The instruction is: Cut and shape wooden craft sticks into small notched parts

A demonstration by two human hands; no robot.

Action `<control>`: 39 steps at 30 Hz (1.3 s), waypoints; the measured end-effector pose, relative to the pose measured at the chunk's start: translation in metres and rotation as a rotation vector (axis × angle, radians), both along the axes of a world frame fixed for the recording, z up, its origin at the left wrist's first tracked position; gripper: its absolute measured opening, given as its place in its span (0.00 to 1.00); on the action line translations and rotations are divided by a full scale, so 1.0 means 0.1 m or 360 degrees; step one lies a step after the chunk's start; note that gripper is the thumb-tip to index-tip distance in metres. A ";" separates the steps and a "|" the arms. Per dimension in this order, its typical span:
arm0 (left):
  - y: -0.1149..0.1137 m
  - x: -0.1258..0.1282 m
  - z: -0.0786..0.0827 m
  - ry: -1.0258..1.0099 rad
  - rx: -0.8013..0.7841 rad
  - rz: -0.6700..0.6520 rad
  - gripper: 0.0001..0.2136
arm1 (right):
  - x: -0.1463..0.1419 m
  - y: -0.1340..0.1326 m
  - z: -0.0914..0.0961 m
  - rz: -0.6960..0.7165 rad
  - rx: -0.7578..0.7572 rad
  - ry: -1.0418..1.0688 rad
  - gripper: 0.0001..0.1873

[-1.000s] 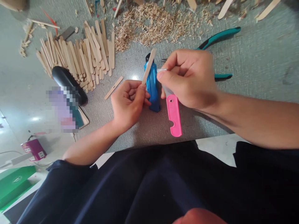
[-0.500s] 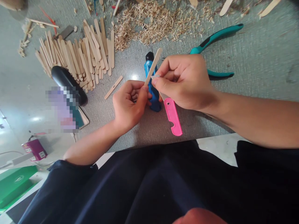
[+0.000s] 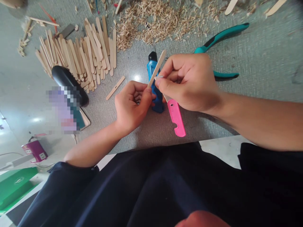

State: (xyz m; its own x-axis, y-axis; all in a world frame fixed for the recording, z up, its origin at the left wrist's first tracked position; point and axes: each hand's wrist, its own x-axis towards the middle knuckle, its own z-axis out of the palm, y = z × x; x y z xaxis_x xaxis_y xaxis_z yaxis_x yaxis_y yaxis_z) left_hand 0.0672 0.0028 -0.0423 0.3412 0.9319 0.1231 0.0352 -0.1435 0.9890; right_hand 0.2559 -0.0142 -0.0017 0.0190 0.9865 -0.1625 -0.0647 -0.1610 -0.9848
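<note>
My left hand [image 3: 133, 102] is closed and pinches a wooden craft stick [image 3: 158, 66], which slants up and to the right. My right hand [image 3: 189, 82] is closed on a folding knife with a pink handle [image 3: 176, 118]. The fingers cover most of the blade. A small metal tip [image 3: 159, 77] pokes out between thumb and forefinger, against or very close to the stick's edge. The handle hangs out below the hand. Beneath the stick and my left fingertips lies a blue utility knife [image 3: 158, 102] with a black end, partly hidden.
Left of centre lies a pile of craft sticks [image 3: 90, 47], with one notched stick [image 3: 115, 88] apart. Wood shavings [image 3: 151, 22] cover the back. Teal-handled pliers [image 3: 222, 34] lie behind my right hand. A black case [image 3: 68, 83] and a blurred phone-like object [image 3: 68, 110] sit at left.
The view has shifted slightly. Both hands keep their grips, and the blade tip stays at nearly the same place along the stick.
</note>
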 end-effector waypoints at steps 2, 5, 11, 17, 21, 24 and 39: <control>0.00 0.00 0.00 0.0066 -0.0025 0.0011 0.22 | -0.01 0.00 0.00 -0.0005 0.0000 -0.0001 0.18; -0.02 0.00 0.01 0.0084 -0.0025 0.0010 0.24 | -0.02 -0.01 0.00 -0.0008 -0.0030 -0.0016 0.19; -0.04 -0.02 0.03 0.0063 0.0003 -0.0022 0.20 | -0.05 -0.04 0.01 -0.0077 -0.0066 -0.0064 0.17; -0.06 -0.01 0.04 0.0099 0.0069 -0.0005 0.19 | -0.04 -0.05 -0.02 -0.0015 -0.0124 0.0010 0.19; -0.06 0.00 0.03 0.0076 0.0114 -0.0005 0.18 | -0.04 -0.05 -0.04 -0.0004 -0.0176 0.0053 0.18; -0.05 0.01 0.01 -0.0035 0.0146 -0.0025 0.16 | -0.05 -0.05 -0.02 0.0021 -0.0209 0.0158 0.18; -0.01 0.03 0.02 -0.0194 0.0041 0.0000 0.15 | 0.02 0.00 -0.05 -0.0003 -0.0133 0.0145 0.19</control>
